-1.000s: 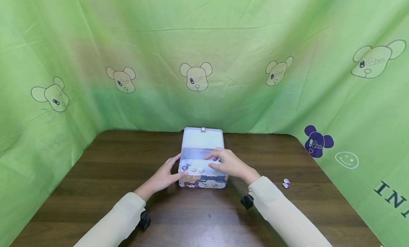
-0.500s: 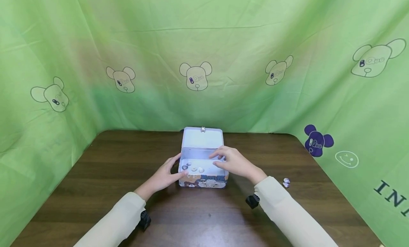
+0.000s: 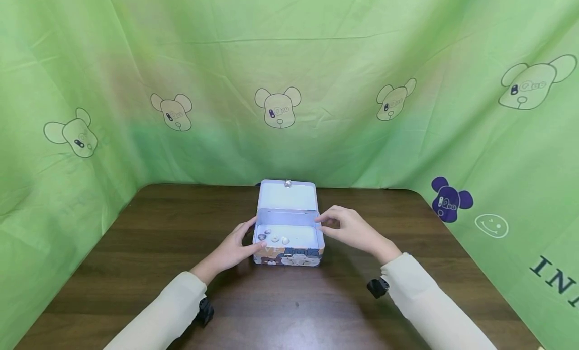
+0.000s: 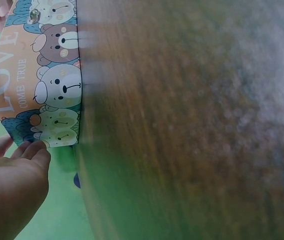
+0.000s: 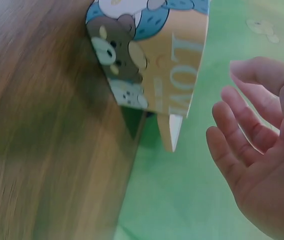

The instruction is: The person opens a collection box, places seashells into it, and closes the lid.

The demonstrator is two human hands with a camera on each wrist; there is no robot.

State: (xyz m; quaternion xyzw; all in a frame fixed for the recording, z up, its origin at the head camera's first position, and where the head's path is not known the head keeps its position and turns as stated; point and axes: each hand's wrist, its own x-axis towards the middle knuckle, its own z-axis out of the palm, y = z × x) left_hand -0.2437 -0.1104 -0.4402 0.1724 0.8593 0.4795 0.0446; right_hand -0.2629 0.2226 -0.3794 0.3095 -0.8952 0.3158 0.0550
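Note:
A tin box (image 3: 289, 258) printed with cartoon bears stands on the table, its lid (image 3: 288, 196) raised at the back. Several small pale pieces (image 3: 285, 240) that look like seashells lie inside, mostly toward the left. My left hand (image 3: 231, 249) holds the box's left side, thumb over the front rim; its fingers touch the printed wall (image 4: 24, 85) in the left wrist view. Just over the right rim is my right hand (image 3: 350, 229), fingers loosely bent. The right wrist view shows that hand (image 5: 257, 130) with nothing between thumb and fingers, apart from the box (image 5: 157, 60).
A brown wooden table (image 3: 289, 310) carries the box near its far edge. Behind and at both sides hangs a green curtain (image 3: 226, 154) with bear heads drawn on it. Dark wrist cameras (image 3: 377, 287) sit under both sleeves.
My right hand has drawn back to the right, from over the box's inside to its right rim. The right sleeve now covers the small pieces on the table. My left hand stays put.

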